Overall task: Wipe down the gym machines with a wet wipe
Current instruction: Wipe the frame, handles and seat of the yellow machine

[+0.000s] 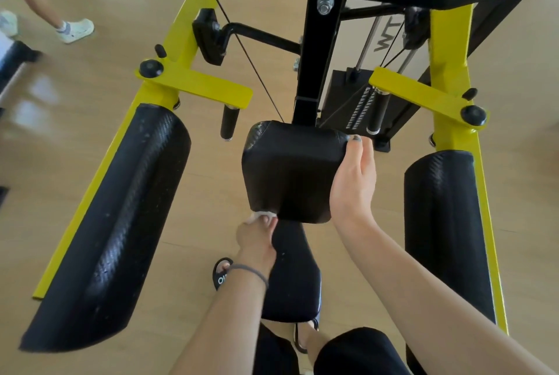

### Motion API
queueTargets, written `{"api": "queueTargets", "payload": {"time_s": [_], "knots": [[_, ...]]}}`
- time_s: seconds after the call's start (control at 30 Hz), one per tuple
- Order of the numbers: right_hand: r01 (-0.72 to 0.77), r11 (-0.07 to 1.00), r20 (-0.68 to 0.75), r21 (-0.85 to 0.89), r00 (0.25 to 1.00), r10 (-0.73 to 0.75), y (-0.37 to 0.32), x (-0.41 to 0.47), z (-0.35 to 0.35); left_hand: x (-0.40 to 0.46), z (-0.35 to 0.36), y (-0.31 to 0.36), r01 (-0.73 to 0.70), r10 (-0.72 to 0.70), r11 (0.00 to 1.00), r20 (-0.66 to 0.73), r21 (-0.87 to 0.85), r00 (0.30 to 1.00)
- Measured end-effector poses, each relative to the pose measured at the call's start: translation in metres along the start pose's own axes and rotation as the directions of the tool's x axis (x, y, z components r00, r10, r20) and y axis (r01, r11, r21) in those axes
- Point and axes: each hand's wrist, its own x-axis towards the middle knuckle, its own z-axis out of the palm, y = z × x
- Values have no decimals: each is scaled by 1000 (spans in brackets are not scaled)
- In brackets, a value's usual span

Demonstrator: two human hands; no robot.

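A yellow and black gym machine fills the view, with a black chest pad (290, 169) in the middle on a black post. My left hand (257, 238) grips a white wet wipe (263, 215) and presses it against the pad's lower left edge. My right hand (354, 181) holds the pad's right side, thumb on top near the far corner, fingers hidden behind it. Below the pad sits a black seat cushion (293, 271), partly hidden by my left forearm.
Long black arm pads stand at left (112, 223) and right (444, 223) on yellow frame arms (196, 84). A weight stack (354, 102) and cables sit behind the post. Another person's legs and white shoes (75, 29) are at the far left on the wooden floor.
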Motion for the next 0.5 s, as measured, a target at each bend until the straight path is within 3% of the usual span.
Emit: {"api": "queueTargets", "payload": {"time_s": [0.03, 0.07, 0.1, 0.13, 0.17, 0.3, 0.4, 0.5], "knots": [[0, 1000, -7, -3, 1000, 0, 0, 0, 1, 8, -8, -1, -176, 193, 879, 5, 444, 981], [0, 1000, -12, -9, 1000, -1, 0, 0, 1, 16, -13, -1, -249, 303, 782, 1, 572, 953], [0, 1000, -15, -15, 1000, 0, -1, 0, 2, 28, -17, -4, -237, 283, 859, -35, 453, 959], [-2, 1000, -15, -19, 1000, 2, -2, 0, 1, 33, -20, -4, -196, 206, 977, -122, 84, 971], [-5, 1000, -13, -21, 1000, 5, -2, -1, 1, 39, -20, -6, -175, 159, 978, -138, -111, 978], [-1, 1000, -30, -23, 1000, 0, -2, -2, 2, 31, -17, -13, -251, 242, 967, -186, -30, 952], [5, 1000, -44, -31, 999, -7, -1, -1, 3, 33, -10, -17, -209, 195, 974, -144, -91, 970], [17, 999, -42, -32, 999, -19, 1, -1, 3, 32, 8, -27, -115, 117, 986, 12, -119, 993]]}}
